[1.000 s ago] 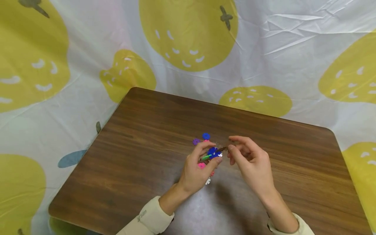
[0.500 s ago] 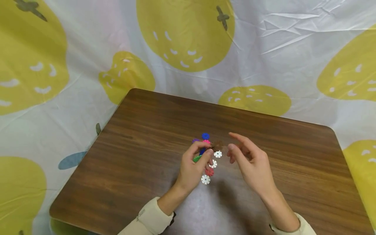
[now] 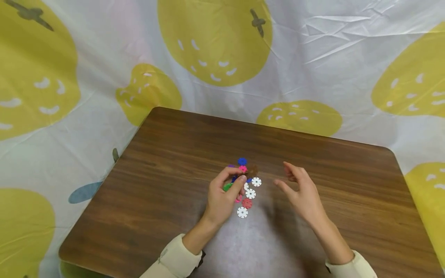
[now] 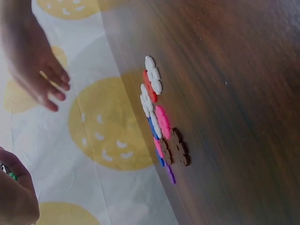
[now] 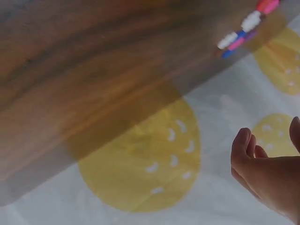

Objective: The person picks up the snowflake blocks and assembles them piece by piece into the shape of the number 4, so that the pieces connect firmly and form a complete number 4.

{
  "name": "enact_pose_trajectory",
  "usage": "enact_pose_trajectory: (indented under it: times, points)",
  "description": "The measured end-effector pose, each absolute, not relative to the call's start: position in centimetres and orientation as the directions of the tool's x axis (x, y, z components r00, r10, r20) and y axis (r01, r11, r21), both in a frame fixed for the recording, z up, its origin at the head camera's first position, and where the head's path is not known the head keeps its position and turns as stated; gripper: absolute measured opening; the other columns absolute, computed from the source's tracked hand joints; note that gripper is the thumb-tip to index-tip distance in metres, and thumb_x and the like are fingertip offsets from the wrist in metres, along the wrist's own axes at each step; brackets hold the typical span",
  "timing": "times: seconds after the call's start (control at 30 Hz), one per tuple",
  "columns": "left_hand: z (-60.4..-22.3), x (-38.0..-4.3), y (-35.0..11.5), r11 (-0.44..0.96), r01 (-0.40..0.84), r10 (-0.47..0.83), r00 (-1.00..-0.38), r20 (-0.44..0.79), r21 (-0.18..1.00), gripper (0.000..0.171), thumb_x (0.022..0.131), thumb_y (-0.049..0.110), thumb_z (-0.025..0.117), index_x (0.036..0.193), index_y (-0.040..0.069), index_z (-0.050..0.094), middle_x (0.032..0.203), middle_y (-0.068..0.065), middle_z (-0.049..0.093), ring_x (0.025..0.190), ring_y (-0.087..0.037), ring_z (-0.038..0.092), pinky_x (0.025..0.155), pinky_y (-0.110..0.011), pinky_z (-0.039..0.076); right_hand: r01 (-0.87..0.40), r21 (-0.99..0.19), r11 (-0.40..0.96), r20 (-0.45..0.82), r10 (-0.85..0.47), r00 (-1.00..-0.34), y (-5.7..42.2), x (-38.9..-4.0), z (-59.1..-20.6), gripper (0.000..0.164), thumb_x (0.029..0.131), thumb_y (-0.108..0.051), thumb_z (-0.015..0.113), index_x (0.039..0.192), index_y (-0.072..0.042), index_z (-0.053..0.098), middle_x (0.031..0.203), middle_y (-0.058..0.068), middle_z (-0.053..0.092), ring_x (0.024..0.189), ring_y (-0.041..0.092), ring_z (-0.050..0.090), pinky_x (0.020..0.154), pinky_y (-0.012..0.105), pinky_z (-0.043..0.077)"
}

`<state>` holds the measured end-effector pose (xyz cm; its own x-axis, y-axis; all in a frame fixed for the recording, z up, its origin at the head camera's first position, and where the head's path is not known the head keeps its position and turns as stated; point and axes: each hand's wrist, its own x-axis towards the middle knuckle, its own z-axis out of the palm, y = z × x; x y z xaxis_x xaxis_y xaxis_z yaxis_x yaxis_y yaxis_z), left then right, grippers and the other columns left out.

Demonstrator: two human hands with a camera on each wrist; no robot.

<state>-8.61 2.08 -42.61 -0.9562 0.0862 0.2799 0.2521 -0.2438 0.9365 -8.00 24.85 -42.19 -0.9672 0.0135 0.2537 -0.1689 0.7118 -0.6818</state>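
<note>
My left hand is raised over the table, thumb and fingers pinching joined notched plastic discs; a green disc shows inside the grip, a blue one beside it, the rest hidden by fingers. In the left wrist view only a sliver of the green disc shows past the hand. My right hand hovers to the right, fingers apart and bent loosely, nothing between them; the right wrist view shows this hand bare too. Below the hands lie loose discs, among them a white disc and a red disc.
More discs lie grouped on the brown wooden table: a blue disc, a pink disc, a brown disc and a purple disc. A fruit-patterned curtain hangs behind the table's far edge.
My right hand has let go of the held discs and moved right, its fingers spreading. My left hand has drawn slightly left with the discs, uncovering white and red ones on the table.
</note>
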Motion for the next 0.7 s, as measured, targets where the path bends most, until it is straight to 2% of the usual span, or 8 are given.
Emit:
enact_pose_trajectory:
  times: [0.07, 0.13, 0.43, 0.57, 0.7]
  points:
    - [-42.6, -8.6, 2.1, -0.244, 0.255, 0.082, -0.956, 0.282, 0.936, 0.012, 0.098, 0.002, 0.066, 0.108, -0.004, 0.067, 0.074, -0.028, 0.059, 0.06, -0.009, 0.059, 0.052, -0.021, 0.05, -0.156, -0.678, 0.718, 0.226, 0.002, -0.974, 25.0, -8.3, -42.9, 0.058, 0.094, -0.02, 0.077, 0.144, 0.0, 0.054, 0.12, 0.018, 0.063, 0.112, 0.035, 0.063, 0.098, 0.051, 0.052]
    - [-42.5, -8.6, 2.1, -0.24, 0.254, 0.082, -0.956, 0.281, 0.937, 0.012, 0.097, 0.002, 0.066, 0.107, -0.003, 0.067, 0.072, -0.025, 0.059, 0.059, -0.007, 0.058, 0.052, -0.02, 0.049, -0.147, -0.677, 0.721, 0.205, -0.007, -0.979, 25.0, -8.5, -43.6, 0.059, 0.094, -0.019, 0.077, 0.144, 0.001, 0.053, 0.121, 0.021, 0.063, 0.113, 0.037, 0.063, 0.099, 0.054, 0.053]
    - [-42.6, -8.5, 2.1, -0.226, 0.235, 0.092, -0.961, 0.261, 0.945, 0.011, 0.097, 0.003, 0.068, 0.107, -0.002, 0.068, 0.068, -0.011, 0.059, 0.057, -0.005, 0.057, 0.051, -0.018, 0.048, -0.128, -0.658, 0.742, 0.134, -0.052, -0.99, 24.1, -10.3, -46.4, 0.058, 0.094, -0.018, 0.077, 0.142, 0.005, 0.054, 0.121, 0.027, 0.064, 0.108, 0.041, 0.065, 0.093, 0.056, 0.055]
    - [-42.4, -8.4, 2.2, -0.215, 0.242, 0.095, -0.959, 0.267, 0.946, 0.011, 0.097, 0.004, 0.068, 0.107, -0.001, 0.068, 0.067, -0.015, 0.059, 0.057, -0.005, 0.056, 0.052, -0.017, 0.049, -0.104, -0.621, 0.777, 0.076, -0.072, -0.994, 23.6, -11.0, -47.1, 0.053, 0.094, -0.019, 0.076, 0.137, 0.006, 0.058, 0.111, 0.023, 0.066, 0.1, 0.036, 0.065, 0.084, 0.05, 0.055]
    - [-42.3, -8.4, 2.2, -0.226, 0.247, 0.107, -0.955, 0.276, 0.942, 0.011, 0.097, 0.003, 0.067, 0.107, -0.001, 0.068, 0.07, -0.029, 0.057, 0.057, -0.005, 0.056, 0.053, -0.017, 0.049, -0.08, -0.592, 0.802, 0.023, -0.082, -0.996, 23.1, -11.7, -47.6, 0.047, 0.093, -0.019, 0.077, 0.132, 0.004, 0.063, 0.105, 0.019, 0.066, 0.094, 0.03, 0.063, 0.08, 0.045, 0.053]
